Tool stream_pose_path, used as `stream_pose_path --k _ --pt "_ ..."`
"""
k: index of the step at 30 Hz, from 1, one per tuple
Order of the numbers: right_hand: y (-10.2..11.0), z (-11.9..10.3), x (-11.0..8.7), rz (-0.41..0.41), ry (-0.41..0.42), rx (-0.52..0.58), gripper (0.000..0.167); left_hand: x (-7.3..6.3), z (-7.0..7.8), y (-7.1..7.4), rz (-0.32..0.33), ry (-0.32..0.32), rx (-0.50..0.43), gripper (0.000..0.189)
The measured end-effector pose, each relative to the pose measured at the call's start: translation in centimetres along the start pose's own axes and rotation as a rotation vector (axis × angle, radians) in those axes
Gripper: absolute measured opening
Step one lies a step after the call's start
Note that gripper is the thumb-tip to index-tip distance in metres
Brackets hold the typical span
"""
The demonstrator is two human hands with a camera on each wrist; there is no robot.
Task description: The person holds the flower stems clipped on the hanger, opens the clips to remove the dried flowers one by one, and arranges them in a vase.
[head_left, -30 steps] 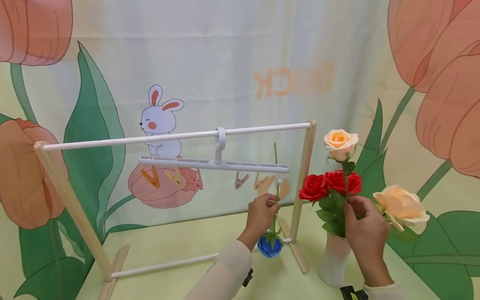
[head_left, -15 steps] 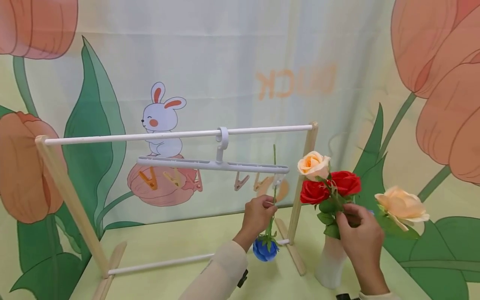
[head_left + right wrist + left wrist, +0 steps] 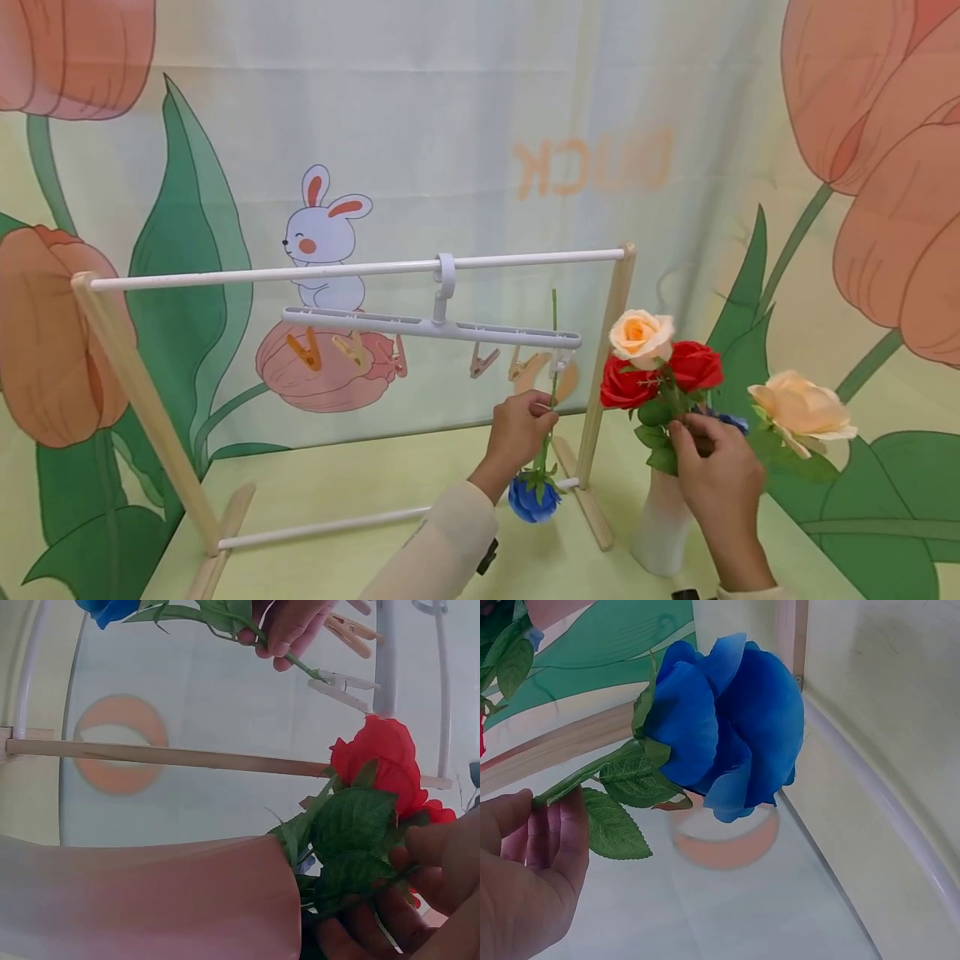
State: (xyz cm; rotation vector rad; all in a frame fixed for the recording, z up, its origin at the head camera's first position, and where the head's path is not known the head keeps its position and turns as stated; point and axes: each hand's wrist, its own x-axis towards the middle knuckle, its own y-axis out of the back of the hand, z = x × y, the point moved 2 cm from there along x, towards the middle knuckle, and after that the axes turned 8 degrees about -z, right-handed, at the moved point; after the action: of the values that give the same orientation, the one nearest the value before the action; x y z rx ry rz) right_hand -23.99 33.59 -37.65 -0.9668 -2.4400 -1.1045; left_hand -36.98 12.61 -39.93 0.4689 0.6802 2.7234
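A blue rose [image 3: 534, 498] hangs head down, its green stem pinched by my left hand [image 3: 521, 429]. The stem rises past the right end of the grey hanger [image 3: 360, 319], at a white clothespin [image 3: 341, 691] that appears to clip it. In the left wrist view, thumb and fingertips hold the stem behind the leaves. My right hand [image 3: 720, 475] pinches a green stem above the vase [image 3: 660, 533], seemingly that of a peach rose [image 3: 641, 340] leaning left over two red roses [image 3: 696, 367]. The lower stems are hidden by leaves and the vase.
The hanger hooks on the white rail [image 3: 225, 279] of a wooden-legged rack. Several other clothespins, including an orange one [image 3: 305, 348], dangle from it. Another peach rose [image 3: 802, 408] leans out to the right. A blue flower [image 3: 723, 419] shows behind my right hand.
The peach rose over the vase has dropped and tilted left, from standing tall to resting near the red roses. My right hand has shifted slightly left and down. The left hand keeps its hold.
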Motion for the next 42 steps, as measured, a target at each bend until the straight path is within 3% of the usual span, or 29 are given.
stream_pose_path --k 6,12,15,20,22,27,30,34,39,42 --pt "0.0 0.4 -0.1 -0.017 0.086 -0.073 0.021 -0.1 0.2 0.1 -0.006 0.003 -0.01 0.013" --pt "0.5 0.2 0.2 -0.153 -0.032 -0.137 0.053 -0.2 0.6 0.3 -0.005 -0.003 -0.006 0.014" --pt "0.8 -0.3 0.1 -0.225 -0.047 -0.155 0.051 -0.2 0.7 0.2 -0.012 -0.003 -0.013 0.014" --pt "1.7 -0.9 -0.3 -0.237 -0.093 -0.046 0.065 -0.3 0.7 0.1 -0.03 0.009 -0.018 0.015" --pt "2.2 -1.1 -0.2 -0.212 -0.096 -0.014 0.061 -0.3 0.6 0.1 -0.029 0.01 -0.007 0.015" --pt "2.4 -1.0 0.1 -0.209 -0.065 -0.085 0.052 -0.1 0.5 0.1 -0.012 0.009 0.002 0.015" --pt "1.7 -0.5 0.0 -0.272 -0.073 -0.127 0.061 -0.1 0.4 0.0 -0.017 0.014 -0.013 0.014" --pt "1.5 -0.3 -0.2 -0.328 -0.091 -0.081 0.08 -0.1 0.3 -0.3 -0.04 0.008 -0.023 0.014" --pt "3.0 -2.4 -0.3 -0.218 0.043 0.001 0.097 0.0 0.4 -0.3 -0.02 -0.005 -0.012 0.013" --pt "3.7 -4.2 -0.5 -0.095 0.1 0.045 0.093 0.1 0.4 -0.2 -0.013 -0.011 -0.005 0.013"
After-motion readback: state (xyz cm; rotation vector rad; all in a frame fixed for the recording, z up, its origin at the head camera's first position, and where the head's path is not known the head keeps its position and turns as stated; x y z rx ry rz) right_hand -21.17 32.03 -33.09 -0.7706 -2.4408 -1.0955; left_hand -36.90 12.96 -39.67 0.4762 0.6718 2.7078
